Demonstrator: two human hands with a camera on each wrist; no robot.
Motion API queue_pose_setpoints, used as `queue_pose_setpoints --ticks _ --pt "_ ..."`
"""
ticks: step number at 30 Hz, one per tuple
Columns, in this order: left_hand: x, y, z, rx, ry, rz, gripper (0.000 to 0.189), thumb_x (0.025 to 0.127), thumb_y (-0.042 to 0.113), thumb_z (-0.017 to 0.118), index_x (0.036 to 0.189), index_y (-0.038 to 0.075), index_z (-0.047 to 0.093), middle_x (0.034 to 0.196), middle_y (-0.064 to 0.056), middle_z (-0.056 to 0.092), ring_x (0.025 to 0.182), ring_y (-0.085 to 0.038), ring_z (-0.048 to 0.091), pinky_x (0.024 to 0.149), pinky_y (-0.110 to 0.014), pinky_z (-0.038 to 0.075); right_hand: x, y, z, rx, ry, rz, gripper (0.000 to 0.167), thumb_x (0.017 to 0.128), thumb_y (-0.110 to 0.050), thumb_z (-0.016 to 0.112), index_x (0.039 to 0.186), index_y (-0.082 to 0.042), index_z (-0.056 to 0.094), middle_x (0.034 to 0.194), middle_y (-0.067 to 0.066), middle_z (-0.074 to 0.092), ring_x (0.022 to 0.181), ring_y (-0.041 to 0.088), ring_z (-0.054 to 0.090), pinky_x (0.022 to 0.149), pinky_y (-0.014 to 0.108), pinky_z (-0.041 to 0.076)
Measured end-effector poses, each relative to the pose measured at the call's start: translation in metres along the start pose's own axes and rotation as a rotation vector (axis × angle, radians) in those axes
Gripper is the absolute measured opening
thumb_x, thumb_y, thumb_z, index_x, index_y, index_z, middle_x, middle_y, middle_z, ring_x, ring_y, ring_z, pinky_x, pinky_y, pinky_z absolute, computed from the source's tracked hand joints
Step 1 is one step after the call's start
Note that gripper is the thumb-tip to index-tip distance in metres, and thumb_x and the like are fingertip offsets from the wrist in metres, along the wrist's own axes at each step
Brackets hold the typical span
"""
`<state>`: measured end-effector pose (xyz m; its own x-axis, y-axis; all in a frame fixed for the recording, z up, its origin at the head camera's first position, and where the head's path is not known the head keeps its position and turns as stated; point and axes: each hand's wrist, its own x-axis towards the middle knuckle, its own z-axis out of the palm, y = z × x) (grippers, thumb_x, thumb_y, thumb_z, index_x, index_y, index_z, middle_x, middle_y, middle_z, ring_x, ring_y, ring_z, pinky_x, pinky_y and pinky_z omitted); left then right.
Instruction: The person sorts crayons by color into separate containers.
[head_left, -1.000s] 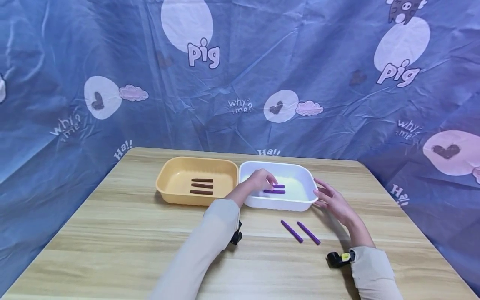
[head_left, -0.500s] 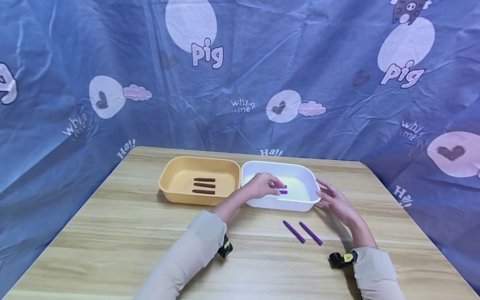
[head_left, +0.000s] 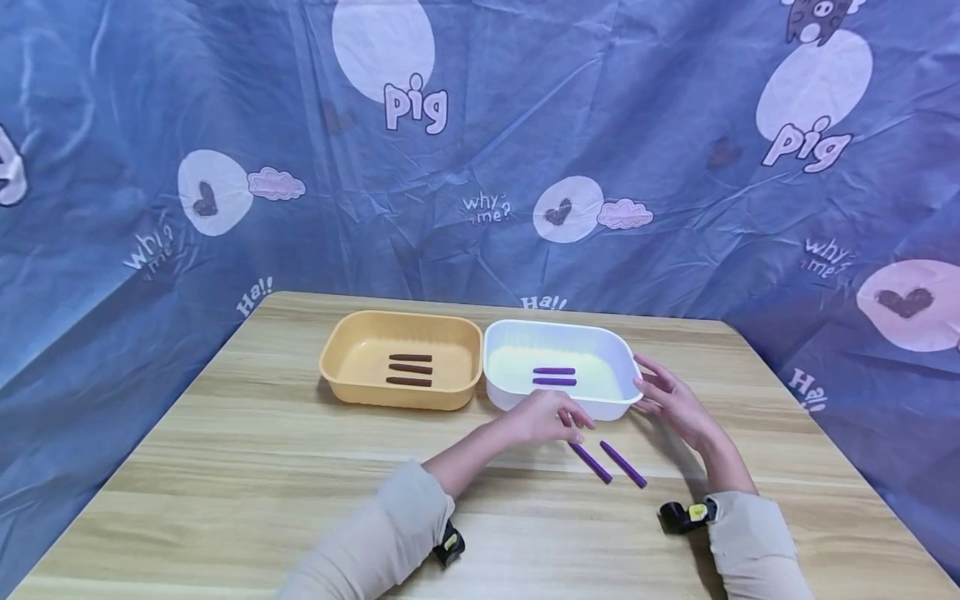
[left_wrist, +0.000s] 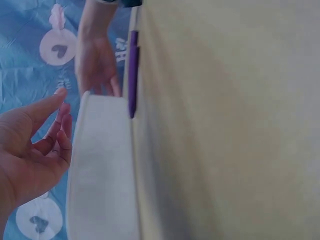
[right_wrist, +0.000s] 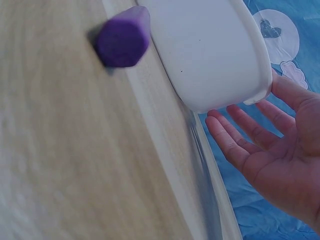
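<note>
My left hand (head_left: 551, 418) hovers just in front of the white tray (head_left: 517, 392), its fingertips overlapping the upper end of one purple crayon (head_left: 591, 462) in the head view. Its fingers are loosely bent, with nothing between them in the left wrist view. Another purple crayon (head_left: 623, 464) lies slanted beside the first on the table. Inside the tray, two purple crayons (head_left: 554, 382) lie parallel. At the tray's right end, my right hand (head_left: 678, 412) rests its nearly straight fingers against the outer wall, with the thumb at the rim, as the right wrist view shows (right_wrist: 280, 145).
A yellow tray (head_left: 352, 392) holding three brown crayons (head_left: 409, 369) adjoins the white one on the left. Both stand toward the back of the wooden table (head_left: 225, 492). A blue printed cloth (head_left: 465, 133) hangs behind and at the sides.
My left hand has left the purple crayons inside the white tray and come forward over its front wall to the crayons on the table. The right hand stays at the tray's end.
</note>
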<state>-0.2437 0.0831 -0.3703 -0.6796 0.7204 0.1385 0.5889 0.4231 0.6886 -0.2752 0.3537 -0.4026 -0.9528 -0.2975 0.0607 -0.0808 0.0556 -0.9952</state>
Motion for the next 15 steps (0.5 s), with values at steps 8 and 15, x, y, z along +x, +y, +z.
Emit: queue_pose_setpoints --ticks 8,15 --pt "0.002 -0.007 0.014 -0.007 -0.014 -0.031 0.020 0.080 0.011 0.072 0.100 0.012 0.072 0.090 0.008 0.066 0.074 0.004 0.055 0.064 -0.011 0.042 0.000 0.002 0.000 -0.010 0.008 0.001 0.060 0.097 -0.010 0.046 0.144 0.004 0.011 0.130 0.027 0.031 0.103 0.016 0.056 0.085 0.031 0.047" --pt "0.005 -0.021 0.025 -0.020 -0.044 0.016 0.023 0.077 0.007 0.073 0.100 0.009 0.071 0.089 0.004 0.067 0.073 0.003 0.056 0.068 -0.010 0.043 0.000 0.002 -0.002 0.004 0.010 0.008 0.060 0.097 -0.010 0.047 0.144 0.003 0.012 0.128 0.021 0.034 0.103 0.014 0.056 0.084 0.030 0.047"
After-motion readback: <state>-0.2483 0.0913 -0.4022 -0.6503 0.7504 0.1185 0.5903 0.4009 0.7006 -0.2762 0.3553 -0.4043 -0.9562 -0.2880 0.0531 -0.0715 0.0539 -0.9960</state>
